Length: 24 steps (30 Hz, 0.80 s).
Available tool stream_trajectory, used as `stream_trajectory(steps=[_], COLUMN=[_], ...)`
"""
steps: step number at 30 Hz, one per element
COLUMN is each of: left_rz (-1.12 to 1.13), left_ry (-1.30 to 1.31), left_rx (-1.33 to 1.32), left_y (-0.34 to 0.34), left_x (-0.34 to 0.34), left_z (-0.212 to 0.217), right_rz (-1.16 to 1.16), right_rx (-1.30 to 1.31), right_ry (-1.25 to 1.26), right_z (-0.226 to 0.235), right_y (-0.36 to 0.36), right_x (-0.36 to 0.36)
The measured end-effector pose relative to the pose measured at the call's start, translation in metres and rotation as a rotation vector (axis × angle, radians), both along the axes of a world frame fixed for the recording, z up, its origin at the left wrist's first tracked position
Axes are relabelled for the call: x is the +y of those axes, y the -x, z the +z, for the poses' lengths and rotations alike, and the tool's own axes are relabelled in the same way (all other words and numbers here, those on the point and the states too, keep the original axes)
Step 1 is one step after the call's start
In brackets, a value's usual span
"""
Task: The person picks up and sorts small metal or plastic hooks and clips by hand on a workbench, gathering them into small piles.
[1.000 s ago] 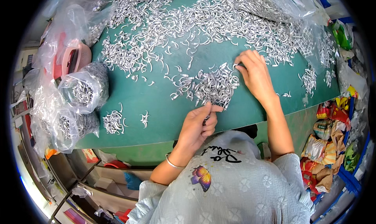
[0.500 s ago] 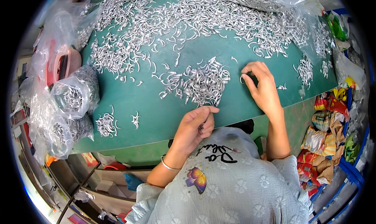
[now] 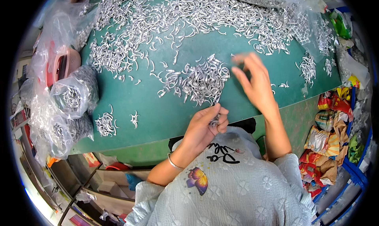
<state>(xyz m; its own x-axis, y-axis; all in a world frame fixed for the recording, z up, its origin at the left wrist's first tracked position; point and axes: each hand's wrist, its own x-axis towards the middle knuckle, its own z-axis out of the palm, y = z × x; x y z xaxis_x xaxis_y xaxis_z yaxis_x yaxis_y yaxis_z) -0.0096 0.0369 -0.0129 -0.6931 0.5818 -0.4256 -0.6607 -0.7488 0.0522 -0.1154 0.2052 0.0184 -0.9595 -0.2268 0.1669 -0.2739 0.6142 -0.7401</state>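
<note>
My left hand [image 3: 207, 123] is closed around several small curved silver metal pieces [image 3: 214, 120], which show between its fingers. It is at the near edge of a loose heap of the same pieces [image 3: 203, 80] in the middle of the green table [image 3: 130, 95]. My right hand [image 3: 256, 82] hovers just right of that heap, slightly blurred. Its thumb and fingers are apart, and nothing shows between them. A single curved piece lies by its fingertips. Beside its wrist, a few pieces [image 3: 283, 85] rest on the table.
A wide spread of silver pieces [image 3: 158, 20] covers the table's far side. Small piles lie at the left [image 3: 106, 125] and right [image 3: 307, 70]. Filled clear bags [image 3: 75, 93] and a pink container [image 3: 71, 62] stand at the left edge. Colourful packets [image 3: 318, 143] fill a rack at right.
My right hand has moved left and away from me, and its pinch has opened. A curved piece now lies near its wrist. My left hand has shifted right, still closed.
</note>
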Motion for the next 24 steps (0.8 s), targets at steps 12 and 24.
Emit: stream_trajectory(steps=[12,24], left_rz=[0.028,-0.115], left_ry=[0.413,0.26], left_rx=[-0.231,-0.033], left_y=[0.007,-0.026], left_x=[0.01,-0.023], left_z=[0.041,0.022], right_rz=[0.398,0.128], right_rx=[-0.222,0.064], right_ry=[0.23,0.098], right_z=[0.004,-0.019], right_y=[-0.034,-0.025], right_x=[0.001,-0.013])
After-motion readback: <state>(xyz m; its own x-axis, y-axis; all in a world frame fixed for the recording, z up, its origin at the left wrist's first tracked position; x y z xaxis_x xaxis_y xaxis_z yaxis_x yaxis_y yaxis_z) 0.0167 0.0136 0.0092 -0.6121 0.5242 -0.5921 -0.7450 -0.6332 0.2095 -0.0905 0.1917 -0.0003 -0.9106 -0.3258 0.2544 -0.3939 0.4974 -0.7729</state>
